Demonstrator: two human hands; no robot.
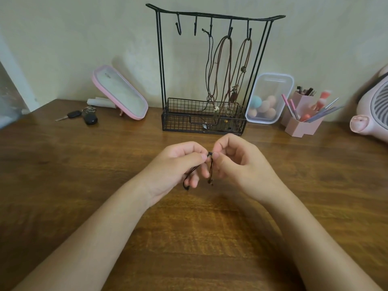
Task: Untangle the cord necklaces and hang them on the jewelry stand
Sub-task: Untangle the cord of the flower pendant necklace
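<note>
While between left grip (178, 166) and right grip (241, 164), cord necklace (210, 164), ends below.

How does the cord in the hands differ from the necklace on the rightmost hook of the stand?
The cord is almost black; the necklace is brown. The cord is pinched between the left hand and the right hand; the necklace hangs from a hook on the stand. The cord is bunched short; the necklace hangs long and straight. Both are thin cords.

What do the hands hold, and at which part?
Left hand and right hand pinch a dark cord at its upper bend; the ends hang down.
</note>
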